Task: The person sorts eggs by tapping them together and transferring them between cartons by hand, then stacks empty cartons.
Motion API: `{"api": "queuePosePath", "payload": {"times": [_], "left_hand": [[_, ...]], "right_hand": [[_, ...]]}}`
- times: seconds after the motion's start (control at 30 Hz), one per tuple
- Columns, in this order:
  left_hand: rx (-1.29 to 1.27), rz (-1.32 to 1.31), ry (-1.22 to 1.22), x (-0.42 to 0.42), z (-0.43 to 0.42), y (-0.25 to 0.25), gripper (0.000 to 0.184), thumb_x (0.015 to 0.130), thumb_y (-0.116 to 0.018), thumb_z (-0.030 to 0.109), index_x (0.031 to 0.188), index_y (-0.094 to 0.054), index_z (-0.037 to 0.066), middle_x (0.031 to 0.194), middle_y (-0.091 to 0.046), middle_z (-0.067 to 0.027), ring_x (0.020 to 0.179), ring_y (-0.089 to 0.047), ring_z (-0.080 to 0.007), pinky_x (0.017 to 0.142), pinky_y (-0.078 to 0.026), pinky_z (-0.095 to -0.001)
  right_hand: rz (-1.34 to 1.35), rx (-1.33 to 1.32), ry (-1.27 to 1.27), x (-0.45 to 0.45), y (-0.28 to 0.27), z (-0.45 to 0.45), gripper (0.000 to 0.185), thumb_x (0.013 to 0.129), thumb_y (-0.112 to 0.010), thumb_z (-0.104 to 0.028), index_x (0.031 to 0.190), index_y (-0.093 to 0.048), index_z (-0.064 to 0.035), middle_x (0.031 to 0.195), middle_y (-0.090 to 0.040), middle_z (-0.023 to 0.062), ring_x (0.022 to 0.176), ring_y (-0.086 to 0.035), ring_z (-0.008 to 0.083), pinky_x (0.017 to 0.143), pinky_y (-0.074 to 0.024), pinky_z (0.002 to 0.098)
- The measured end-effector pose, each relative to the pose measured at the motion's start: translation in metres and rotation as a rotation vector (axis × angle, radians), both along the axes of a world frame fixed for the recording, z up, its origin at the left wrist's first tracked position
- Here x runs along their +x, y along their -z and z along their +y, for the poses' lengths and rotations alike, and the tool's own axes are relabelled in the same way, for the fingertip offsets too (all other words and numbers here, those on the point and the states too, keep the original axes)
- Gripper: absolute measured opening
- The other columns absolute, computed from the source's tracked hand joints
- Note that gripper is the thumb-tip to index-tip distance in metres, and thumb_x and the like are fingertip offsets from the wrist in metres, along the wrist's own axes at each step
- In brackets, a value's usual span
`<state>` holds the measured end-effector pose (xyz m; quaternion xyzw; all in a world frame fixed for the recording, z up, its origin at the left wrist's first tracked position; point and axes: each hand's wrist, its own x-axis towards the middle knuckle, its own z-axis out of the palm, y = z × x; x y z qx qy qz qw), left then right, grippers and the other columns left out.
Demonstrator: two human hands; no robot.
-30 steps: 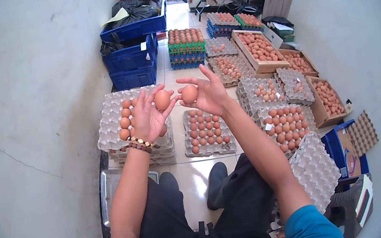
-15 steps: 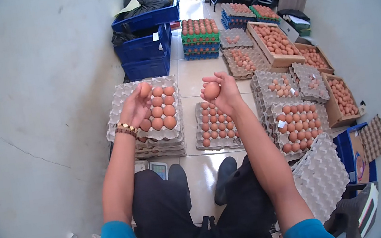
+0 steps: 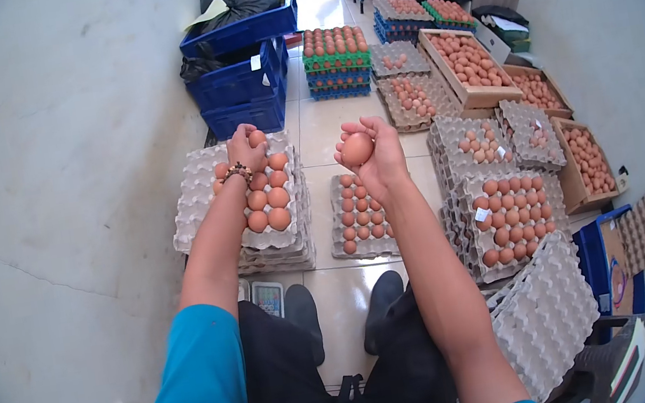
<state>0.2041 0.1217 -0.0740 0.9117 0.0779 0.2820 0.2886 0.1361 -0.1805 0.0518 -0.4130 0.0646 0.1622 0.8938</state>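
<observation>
My left hand, with a beaded bracelet at the wrist, reaches over the stacked grey egg trays. Its fingers are closed on a brown egg at the far edge of the top tray. Whether that egg touches its cup I cannot tell. Several eggs fill the tray's right side, partly hidden by the hand and forearm. My right hand is raised, palm up, with its fingers curled round another brown egg. Below it on the floor lies a grey tray of eggs, partly covered by the forearm.
On the right stand filled egg trays, wooden crates of eggs and a leaning stack of trays. Blue crates line the left wall. Green and blue trays stand ahead. A digital scale is by my left boot.
My left hand has moved forward from above the near tray to its far edge, turning palm down with its egg. My right hand stays nearly in place, holding its egg.
</observation>
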Motion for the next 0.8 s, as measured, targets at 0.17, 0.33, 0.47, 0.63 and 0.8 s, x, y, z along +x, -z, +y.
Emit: {"api": "queuePosePath", "payload": {"times": [0.17,0.33,0.47,0.63,0.8], "left_hand": [[-0.212,0.169,-0.024,-0.022,-0.021,-0.031,0.02,0.081,-0.07,0.012,0.099,-0.066,0.005,0.097,-0.068,-0.013,0.083,-0.068,-0.0222,0.073,-0.055,-0.0335],[-0.305,-0.162,0.412,-0.067,-0.079,-0.078,0.021,0.085,-0.066,0.011,0.105,-0.068,0.005,0.102,-0.068,-0.0112,0.087,-0.066,-0.0191,0.073,-0.054,-0.0311],[-0.034,-0.089,0.647,-0.125,-0.129,-0.131,0.034,0.085,-0.069,0.015,0.117,-0.067,0.006,0.098,-0.068,-0.0105,0.087,-0.065,-0.019,0.073,-0.053,-0.0299],[-0.036,0.111,0.566,-0.137,-0.121,-0.111,0.048,0.085,-0.072,0.016,0.129,-0.06,0.001,0.104,-0.068,-0.0135,0.089,-0.067,-0.0181,0.075,-0.055,-0.0298],[-0.522,0.066,0.386,-0.127,-0.09,-0.08,0.039,0.085,-0.076,0.016,0.119,-0.062,0.003,0.106,-0.069,-0.0092,0.094,-0.066,-0.0124,0.08,-0.055,-0.027]], "right_hand": [[0.008,-0.005,0.03,0.002,0.004,0.004,0.039,0.093,-0.051,-0.032,0.107,-0.058,0.0035,0.096,-0.056,0.0129,0.081,-0.059,0.0225,0.073,-0.0546,0.0378],[0.03,-0.005,-0.034,0.009,0.016,0.017,0.042,0.095,-0.048,-0.035,0.109,-0.057,0.0039,0.101,-0.057,0.0153,0.086,-0.059,0.026,0.078,-0.0535,0.0405],[0.035,0.016,-0.111,0.006,0.03,0.039,0.047,0.096,-0.042,-0.041,0.107,-0.057,0.0017,0.097,-0.058,0.0132,0.08,-0.059,0.0225,0.077,-0.0524,0.0371],[0.164,0.094,-0.23,-0.018,0.009,0.046,0.061,0.098,-0.037,-0.049,0.122,-0.05,0.0052,0.11,-0.057,0.0222,0.089,-0.06,0.0284,0.09,-0.0494,0.041],[0.093,-0.058,-0.263,-0.028,-0.001,0.045,0.065,0.099,-0.036,-0.049,0.134,-0.041,0.0059,0.13,-0.048,0.0284,0.114,-0.056,0.0375,0.1,-0.0458,0.0485]]}}
